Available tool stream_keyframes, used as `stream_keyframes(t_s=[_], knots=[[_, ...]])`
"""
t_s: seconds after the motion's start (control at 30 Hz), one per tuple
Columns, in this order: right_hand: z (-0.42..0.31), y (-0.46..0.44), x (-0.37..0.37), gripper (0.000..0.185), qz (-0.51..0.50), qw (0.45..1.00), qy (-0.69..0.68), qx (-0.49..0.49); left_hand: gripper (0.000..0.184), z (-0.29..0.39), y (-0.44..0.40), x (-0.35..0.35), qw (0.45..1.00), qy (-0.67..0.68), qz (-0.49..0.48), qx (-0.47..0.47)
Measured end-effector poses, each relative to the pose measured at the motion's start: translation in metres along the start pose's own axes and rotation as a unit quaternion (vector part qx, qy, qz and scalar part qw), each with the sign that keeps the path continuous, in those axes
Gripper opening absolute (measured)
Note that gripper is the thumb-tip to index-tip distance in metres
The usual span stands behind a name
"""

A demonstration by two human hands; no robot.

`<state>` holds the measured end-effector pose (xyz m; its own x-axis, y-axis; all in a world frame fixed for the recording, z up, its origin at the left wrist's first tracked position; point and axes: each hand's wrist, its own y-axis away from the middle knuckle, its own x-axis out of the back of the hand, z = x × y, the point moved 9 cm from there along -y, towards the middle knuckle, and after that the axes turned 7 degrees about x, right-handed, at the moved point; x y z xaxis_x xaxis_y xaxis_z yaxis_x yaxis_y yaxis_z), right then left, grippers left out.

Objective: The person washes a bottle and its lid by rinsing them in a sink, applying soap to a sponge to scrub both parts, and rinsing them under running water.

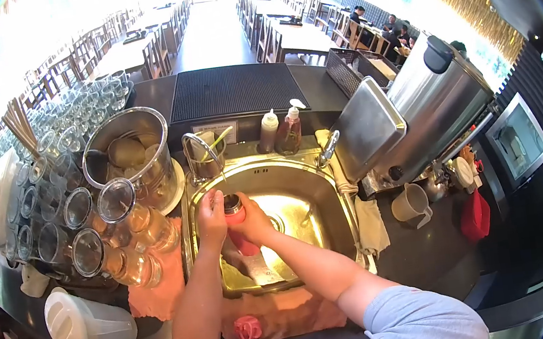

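A red bottle (243, 242) with a steel rim is held over the basin of the sink (320, 231), its open mouth facing up under the curved tap (203, 137). My right hand (252, 220) wraps round its side, fingers closed. On the other side, my left hand (211, 219) presses against the bottle near its rim, fingers together and pointing up. A thin stream of water seems to fall from the tap by the mouth. My hands hide much of the bottle's body.
Upturned glasses and jars (88, 253) crowd the left counter beside a steel pot (127, 153). Behind the sink stand soap bottles (288, 132). On the right are a large steel urn (441, 91) and a plastic jug (411, 205). A pink cloth (248, 329) lies in front.
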<state>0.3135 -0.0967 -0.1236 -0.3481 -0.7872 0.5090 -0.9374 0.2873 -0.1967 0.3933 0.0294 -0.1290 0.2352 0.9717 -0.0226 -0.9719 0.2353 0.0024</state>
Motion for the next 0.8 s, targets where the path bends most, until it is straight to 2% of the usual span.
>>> stream_keyframes(t_s=[0.13,0.17,0.23,0.27,0.33,0.37,0.4,0.43,0.5,0.57,0.6,0.63,0.7,0.77,0.8], knots=[[-0.012,0.006,0.022,0.093,0.058,0.998,-0.004,0.008,0.055,0.029,0.011,-0.004,0.995,-0.071,0.022,-0.066],[-0.009,0.010,0.008,0.092,-0.032,0.999,0.029,-0.020,0.056,0.038,0.014,-0.012,0.986,-0.155,0.010,-0.058],[-0.010,0.010,-0.001,0.088,-0.077,0.994,0.071,0.013,0.053,0.055,0.015,-0.029,0.954,-0.293,-0.037,-0.057],[-0.010,0.011,-0.005,0.086,-0.098,0.990,0.092,0.031,0.053,0.064,0.018,-0.030,0.954,-0.291,-0.032,-0.059],[-0.044,0.024,0.016,0.082,-0.048,0.991,0.105,0.074,0.040,0.106,0.045,-0.049,0.907,-0.389,-0.065,-0.145],[-0.058,0.033,0.027,0.079,-0.012,0.992,0.095,0.086,0.029,0.116,0.052,-0.051,0.921,-0.357,-0.038,-0.152],[-0.049,0.049,0.025,0.079,-0.016,0.993,0.092,0.071,0.026,0.090,0.047,-0.056,0.916,-0.374,-0.022,-0.145],[-0.033,0.057,0.019,0.074,-0.049,0.996,0.070,0.035,0.026,0.064,0.043,-0.061,0.910,-0.390,-0.006,-0.137],[-0.012,0.035,0.005,0.065,-0.105,0.994,0.027,-0.008,0.027,0.055,0.031,-0.054,0.903,-0.412,-0.004,-0.124],[-0.004,0.016,0.007,0.067,-0.093,0.995,0.027,0.027,0.030,0.094,0.059,-0.047,0.925,-0.325,0.019,-0.194],[-0.002,0.024,0.012,0.072,-0.087,0.996,0.011,0.023,0.030,0.092,0.057,-0.049,0.939,-0.321,-0.025,-0.118],[-0.002,0.032,0.018,0.078,-0.081,0.997,-0.004,0.019,0.031,0.068,0.056,-0.051,0.951,-0.290,-0.070,-0.082],[-0.004,0.037,0.029,0.088,-0.094,0.992,-0.082,-0.002,0.033,0.046,0.026,-0.045,0.958,-0.258,-0.096,-0.077],[0.000,0.025,0.036,0.088,-0.119,0.980,-0.159,0.033,0.037,0.020,0.017,-0.037,0.978,-0.164,-0.130,-0.022],[0.002,0.019,0.040,0.088,-0.133,0.970,-0.198,0.048,0.037,0.013,0.013,-0.037,0.978,-0.163,-0.127,-0.017]])
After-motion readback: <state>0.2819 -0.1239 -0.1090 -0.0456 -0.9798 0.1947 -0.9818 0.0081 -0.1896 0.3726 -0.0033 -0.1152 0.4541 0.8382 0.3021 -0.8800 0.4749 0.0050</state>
